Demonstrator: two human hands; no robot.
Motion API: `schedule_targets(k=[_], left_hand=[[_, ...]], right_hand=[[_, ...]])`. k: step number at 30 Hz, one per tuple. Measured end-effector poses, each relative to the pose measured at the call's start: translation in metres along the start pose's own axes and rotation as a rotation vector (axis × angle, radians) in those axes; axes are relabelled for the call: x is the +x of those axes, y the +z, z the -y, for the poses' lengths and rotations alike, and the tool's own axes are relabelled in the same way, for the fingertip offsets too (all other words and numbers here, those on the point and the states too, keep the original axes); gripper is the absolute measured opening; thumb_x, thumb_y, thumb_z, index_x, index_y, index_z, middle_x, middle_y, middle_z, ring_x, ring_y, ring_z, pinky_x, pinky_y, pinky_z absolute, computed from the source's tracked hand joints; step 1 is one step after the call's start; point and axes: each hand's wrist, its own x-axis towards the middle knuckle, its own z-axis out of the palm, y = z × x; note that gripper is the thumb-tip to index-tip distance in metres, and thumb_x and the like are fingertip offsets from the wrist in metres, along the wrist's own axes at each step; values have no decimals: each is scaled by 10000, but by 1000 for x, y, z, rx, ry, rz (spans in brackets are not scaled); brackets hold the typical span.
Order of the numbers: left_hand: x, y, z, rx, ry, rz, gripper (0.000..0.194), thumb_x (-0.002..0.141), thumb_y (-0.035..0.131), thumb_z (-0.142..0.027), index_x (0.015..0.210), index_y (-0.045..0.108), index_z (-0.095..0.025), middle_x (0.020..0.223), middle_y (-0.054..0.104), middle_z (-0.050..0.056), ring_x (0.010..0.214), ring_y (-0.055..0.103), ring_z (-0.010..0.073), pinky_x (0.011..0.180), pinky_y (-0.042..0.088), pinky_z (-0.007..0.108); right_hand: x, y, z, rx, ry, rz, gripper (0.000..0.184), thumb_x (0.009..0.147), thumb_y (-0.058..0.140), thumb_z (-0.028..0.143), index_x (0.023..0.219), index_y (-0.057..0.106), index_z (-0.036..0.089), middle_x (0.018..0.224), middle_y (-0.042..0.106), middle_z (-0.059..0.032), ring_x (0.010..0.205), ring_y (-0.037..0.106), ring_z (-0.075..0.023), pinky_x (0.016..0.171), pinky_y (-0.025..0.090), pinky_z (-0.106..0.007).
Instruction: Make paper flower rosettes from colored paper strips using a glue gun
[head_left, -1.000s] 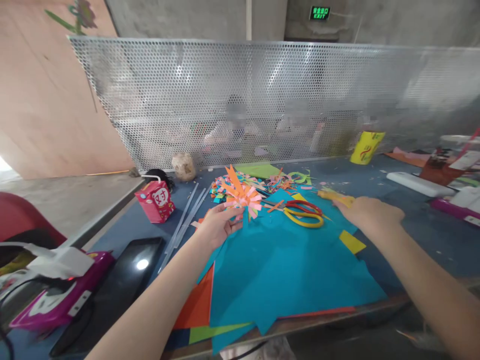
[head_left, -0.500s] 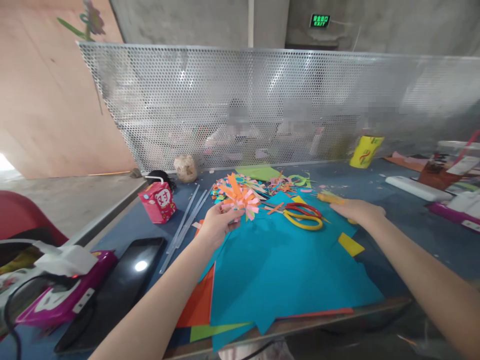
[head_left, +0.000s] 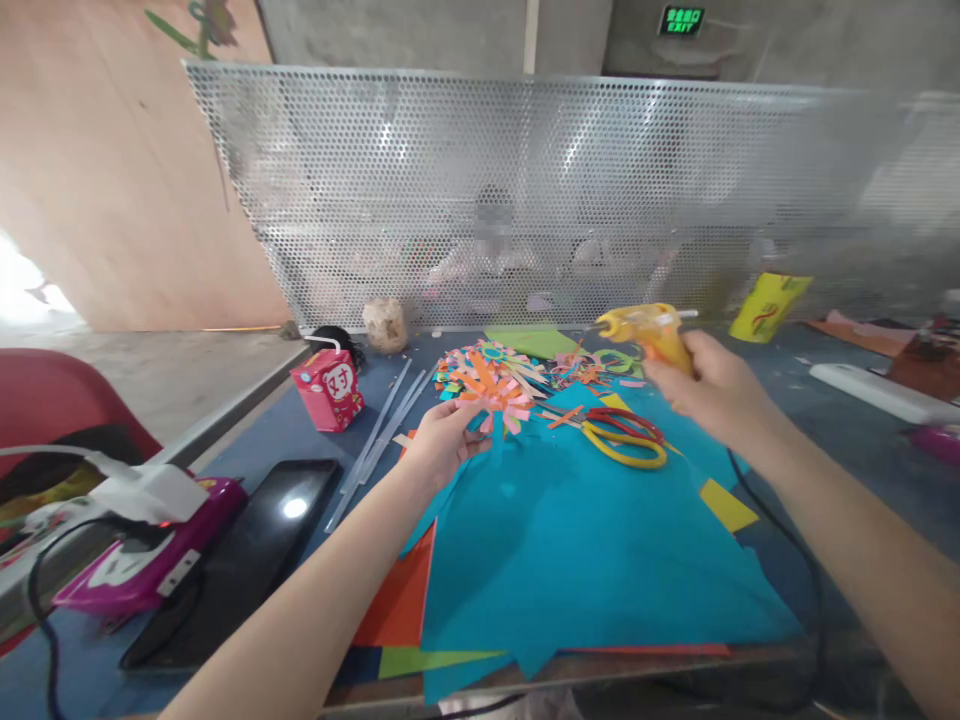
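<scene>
Between the fingertips of my left hand [head_left: 448, 440] is a paper flower [head_left: 496, 395] with fringed orange and pink strips. My right hand [head_left: 716, 385] grips a yellow hot glue gun [head_left: 651, 330] by its handle, raised above the table with its nozzle toward the left. A clear glue stick pokes from its back, and a black cord hangs below. Under the hands lie large blue paper sheets [head_left: 600, 550]. Scissors [head_left: 626, 440] with red and yellow handles rest on them, right of the flower. Cut paper scraps [head_left: 574, 370] are heaped behind the flower.
Clear glue sticks [head_left: 382, 430], a pink drink carton [head_left: 328, 390] and a black phone [head_left: 240, 560] are on the left, with a purple power strip [head_left: 150, 560]. A yellow packet [head_left: 769, 307] stands at the back right, before a perforated metal screen [head_left: 450, 150]. A person sits behind it.
My right hand has lifted the glue gun off the table and brought it up, nozzle toward the left. My left hand still holds the flower. The view has shifted slightly.
</scene>
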Motion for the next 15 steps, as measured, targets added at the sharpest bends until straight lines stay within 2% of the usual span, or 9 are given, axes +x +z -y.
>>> schedule_targets(k=[1,2,5,8,12,15], left_hand=[[1,-1,0,-6,-9,-15,100,709,642,-159,732,552,-121,552,567,-8,455,541,79,469,477,213],[3,-2,0,-11,-16,-31,82,720,628,-151,735,555,-119,562,579,3,459,555,87,476,485,222],[6,-5,0,-27,-18,-76,48,734,606,-118,731,558,-111,566,587,14,460,564,91,498,502,232],[8,-5,-1,-34,2,-111,29,737,596,-92,732,570,-102,592,597,16,466,560,81,520,513,232],[8,-2,0,-25,6,-125,12,736,598,-88,725,597,-93,651,625,33,490,566,79,540,520,235],[9,-1,1,-17,-5,-138,11,733,601,-88,727,609,-89,656,631,37,494,566,76,539,515,223]], right_hand=[[0,6,13,13,21,20,238,770,510,420,833,491,192,649,607,-44,535,588,-156,421,410,-227],[-1,14,24,-20,-15,-8,248,739,546,386,874,476,189,703,606,-52,583,592,-173,445,418,-241],[-9,36,38,-164,-260,-158,278,713,550,349,892,432,172,774,565,-80,658,580,-205,465,408,-261],[-20,51,29,-265,-393,-238,216,748,503,349,832,407,175,706,520,-51,571,541,-167,409,349,-244],[-28,55,17,-348,-406,-230,191,750,499,339,788,392,185,653,483,-19,482,478,-125,364,271,-237],[-30,54,17,-343,-461,-225,183,751,506,322,780,392,181,639,471,-16,478,467,-121,364,266,-234]])
